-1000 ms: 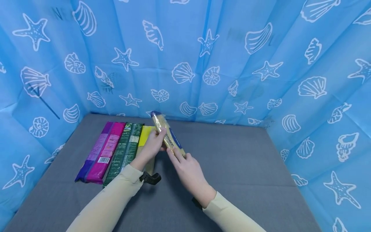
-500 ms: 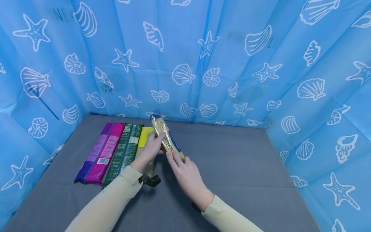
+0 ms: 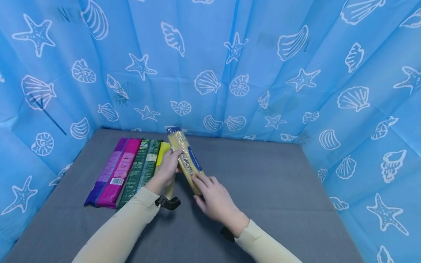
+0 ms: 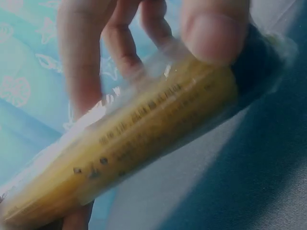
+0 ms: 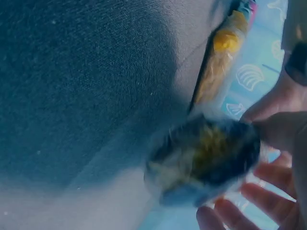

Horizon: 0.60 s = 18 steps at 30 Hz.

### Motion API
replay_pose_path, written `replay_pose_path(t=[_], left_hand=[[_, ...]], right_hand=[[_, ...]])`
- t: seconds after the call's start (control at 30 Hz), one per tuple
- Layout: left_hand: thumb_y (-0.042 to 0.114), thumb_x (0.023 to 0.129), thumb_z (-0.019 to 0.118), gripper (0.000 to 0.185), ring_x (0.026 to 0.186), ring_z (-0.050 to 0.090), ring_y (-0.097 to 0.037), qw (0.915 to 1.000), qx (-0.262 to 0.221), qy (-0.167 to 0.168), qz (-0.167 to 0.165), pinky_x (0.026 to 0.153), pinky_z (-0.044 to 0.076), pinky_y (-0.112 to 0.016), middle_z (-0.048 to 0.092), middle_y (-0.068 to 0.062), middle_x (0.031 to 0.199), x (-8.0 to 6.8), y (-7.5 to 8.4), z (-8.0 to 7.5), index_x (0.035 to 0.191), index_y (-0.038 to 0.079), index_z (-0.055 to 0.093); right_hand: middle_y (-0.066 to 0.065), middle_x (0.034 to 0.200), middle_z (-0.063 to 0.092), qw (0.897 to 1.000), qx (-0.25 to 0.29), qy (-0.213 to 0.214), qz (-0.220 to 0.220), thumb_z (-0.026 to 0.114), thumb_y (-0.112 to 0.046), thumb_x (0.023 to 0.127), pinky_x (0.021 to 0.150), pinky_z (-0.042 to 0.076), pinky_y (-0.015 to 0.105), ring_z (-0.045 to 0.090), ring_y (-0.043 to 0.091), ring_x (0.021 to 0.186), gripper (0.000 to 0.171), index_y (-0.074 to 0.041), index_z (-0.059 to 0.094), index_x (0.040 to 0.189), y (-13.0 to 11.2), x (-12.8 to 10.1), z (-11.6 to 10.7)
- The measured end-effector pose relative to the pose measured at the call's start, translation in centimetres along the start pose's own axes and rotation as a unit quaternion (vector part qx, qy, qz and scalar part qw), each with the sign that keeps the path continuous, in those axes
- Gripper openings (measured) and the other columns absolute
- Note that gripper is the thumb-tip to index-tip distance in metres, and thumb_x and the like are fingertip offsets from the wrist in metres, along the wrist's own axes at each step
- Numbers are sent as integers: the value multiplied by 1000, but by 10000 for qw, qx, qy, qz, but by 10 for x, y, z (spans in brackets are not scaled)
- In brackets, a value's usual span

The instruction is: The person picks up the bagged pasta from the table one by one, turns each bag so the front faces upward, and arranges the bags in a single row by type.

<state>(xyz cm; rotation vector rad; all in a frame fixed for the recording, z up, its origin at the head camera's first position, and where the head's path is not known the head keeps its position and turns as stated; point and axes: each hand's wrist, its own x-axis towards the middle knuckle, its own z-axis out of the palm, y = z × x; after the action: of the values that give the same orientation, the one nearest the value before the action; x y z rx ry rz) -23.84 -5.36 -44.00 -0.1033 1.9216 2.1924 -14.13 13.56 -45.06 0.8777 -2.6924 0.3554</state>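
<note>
A long clear packet of spaghetti [image 3: 186,157] with a blue label stripe is held above the grey table [image 3: 269,182], slanting from far left to near right. My left hand [image 3: 168,168] grips its middle from the left, thumb on top [image 4: 213,31]. My right hand [image 3: 210,195] holds its near end, fingers curled round it; the right wrist view shows that dark end [image 5: 206,158] close up. The packet [image 4: 144,129] fills the left wrist view.
Several flat packets lie side by side at the table's left: a purple-pink one [image 3: 113,171], a dark green one [image 3: 141,168] and a yellow one [image 3: 163,151] partly under my left hand. Blue seashell-print cloth [image 3: 230,65] walls in the table on three sides.
The spaghetti packet has swung a little leftward and turned so its blue label faces up. My right hand slid down to its near end.
</note>
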Motion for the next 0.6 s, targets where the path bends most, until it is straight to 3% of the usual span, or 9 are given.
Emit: replay_pose_path(t=[0.17,0.23,0.3,0.37,0.53,0.6], left_hand=[[37,105,34,45,88,64,-23,10000,45,-48,-55,71,52,-34,61,-18,111,0,-2,-1,138,7,39],[37,105,34,46,88,64,-23,10000,-20,-70,-51,72,52,-33,61,-18,111,0,-3,-1,138,7,39],[37,105,34,46,90,64,-23,9998,-156,-100,-64,76,53,-35,61,-18,113,0,-3,1,138,6,39],[38,105,33,47,94,64,-26,9993,-284,-233,-54,80,53,-37,59,-19,115,-1,-3,3,138,5,39],[40,105,30,50,105,59,-34,9969,-464,-624,-105,86,51,-39,55,-24,121,-4,-5,9,140,4,38],[41,105,30,50,105,59,-33,9969,-418,-655,-109,86,50,-38,56,-22,120,-4,-7,11,141,6,38]], right_hand=[[1,141,48,9916,1034,-486,612,62,-32,95,94,48,37,49,17,122,50,-15,49,141,10,-3,-2],[1,138,50,9817,1528,-619,954,60,-33,96,91,49,34,53,15,117,52,-15,46,143,14,-4,-1],[2,133,53,9631,2214,-764,1327,59,-33,97,87,51,32,58,14,110,55,-15,40,146,17,-5,0],[6,129,56,9325,3070,-877,1686,58,-33,98,82,53,32,61,15,103,57,-11,37,147,20,-6,2],[17,121,62,8132,5196,-1068,2396,55,-28,100,88,51,38,63,24,103,56,-1,35,144,25,-8,2],[16,120,63,7765,5632,-1149,2580,55,-26,100,90,50,39,63,24,103,53,1,36,143,26,-8,2]])
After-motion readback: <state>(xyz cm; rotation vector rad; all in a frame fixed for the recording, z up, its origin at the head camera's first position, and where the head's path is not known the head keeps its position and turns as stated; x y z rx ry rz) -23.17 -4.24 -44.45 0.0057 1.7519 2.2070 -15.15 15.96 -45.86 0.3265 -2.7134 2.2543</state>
